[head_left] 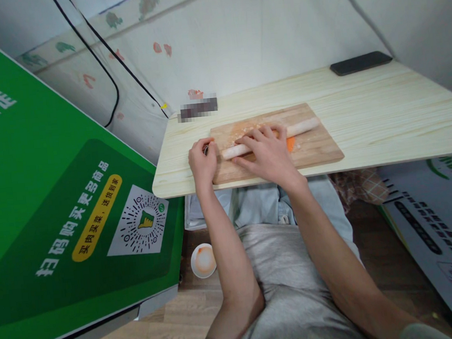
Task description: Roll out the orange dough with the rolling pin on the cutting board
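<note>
A pale wooden rolling pin (303, 127) lies slantwise across a wooden cutting board (323, 153). My right hand (268, 152) rests over the middle of the pin, its fingers bent across it. Beneath the pin and that hand, a flat orange piece that looks like dough (291, 144) shows in part; the rest is hidden. At the board's left edge, beside the pin's near end, my left hand (204, 163) is closed with thumb and fingertips drawn together. Whether anything is in its fingers I cannot make out. Pale flour-like dust and an orange tint mark the board behind the pin.
The board sits on a light wood-grain table (383, 113). A black phone (361, 63) lies at the back right; a blurred dark object (197, 109) is at the back left. A green panel (55, 205) stands close on the left. Below the table is a white bowl (203, 260).
</note>
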`<move>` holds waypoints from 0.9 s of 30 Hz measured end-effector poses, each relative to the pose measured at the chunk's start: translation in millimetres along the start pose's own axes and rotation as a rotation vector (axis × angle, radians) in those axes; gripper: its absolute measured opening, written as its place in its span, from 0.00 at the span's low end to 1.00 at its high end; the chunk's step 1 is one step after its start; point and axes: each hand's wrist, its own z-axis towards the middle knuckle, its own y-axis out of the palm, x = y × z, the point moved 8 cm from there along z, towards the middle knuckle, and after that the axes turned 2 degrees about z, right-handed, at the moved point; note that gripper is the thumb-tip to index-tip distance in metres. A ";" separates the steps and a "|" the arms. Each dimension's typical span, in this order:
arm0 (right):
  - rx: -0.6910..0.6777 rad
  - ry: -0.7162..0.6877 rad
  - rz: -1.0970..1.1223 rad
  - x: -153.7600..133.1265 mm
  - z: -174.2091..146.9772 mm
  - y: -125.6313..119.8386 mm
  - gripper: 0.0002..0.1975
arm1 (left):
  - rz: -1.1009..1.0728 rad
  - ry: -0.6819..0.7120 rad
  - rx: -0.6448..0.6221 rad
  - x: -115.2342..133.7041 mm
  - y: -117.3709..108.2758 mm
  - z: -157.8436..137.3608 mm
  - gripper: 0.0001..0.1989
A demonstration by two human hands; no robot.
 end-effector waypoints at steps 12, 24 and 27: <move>0.015 -0.009 0.023 0.2 -0.1 -0.5 0.23 | -0.020 -0.004 -0.001 3.4 -1.7 -0.8 0.11; -0.006 -0.004 -0.018 -1.2 -0.3 -0.5 0.24 | -0.015 -0.041 -0.024 13.7 -4.3 -4.5 0.10; 0.008 -0.005 -0.015 -0.7 -0.5 -0.6 0.23 | -0.008 -0.023 -0.011 13.9 -5.8 -4.9 0.09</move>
